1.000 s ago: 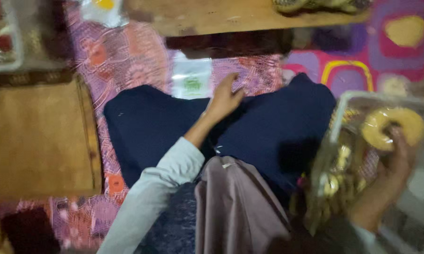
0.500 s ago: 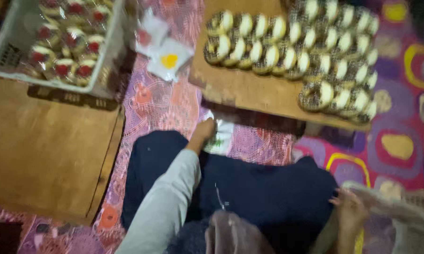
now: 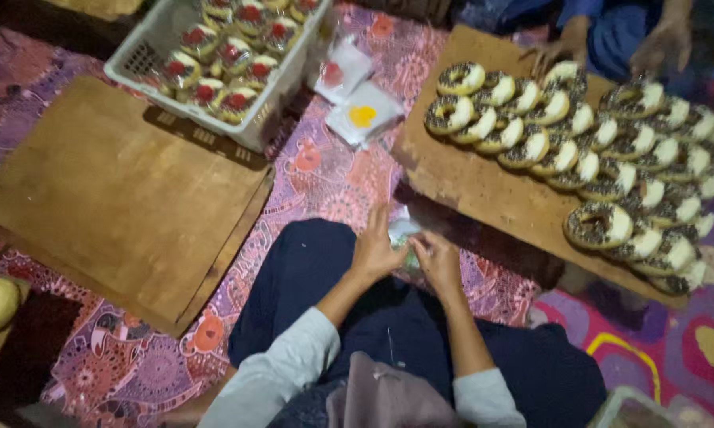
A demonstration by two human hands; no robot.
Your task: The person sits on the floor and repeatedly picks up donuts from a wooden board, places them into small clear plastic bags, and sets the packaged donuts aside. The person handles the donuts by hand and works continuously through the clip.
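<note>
Left hand (image 3: pixel 375 252): fingers pinching the clear plastic wrapper (image 3: pixel 403 235) at the knee, steadying it.
Right hand (image 3: pixel 439 261): gripping the wrapper's other side.
Doughnut board (image 3: pixel 484 190): at two o'clock, within reach.

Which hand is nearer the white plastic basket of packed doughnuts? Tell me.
Left. The left hand lies below and to the right of the white plastic basket; the right hand sits further right, beside the left, so farther from it.
</note>
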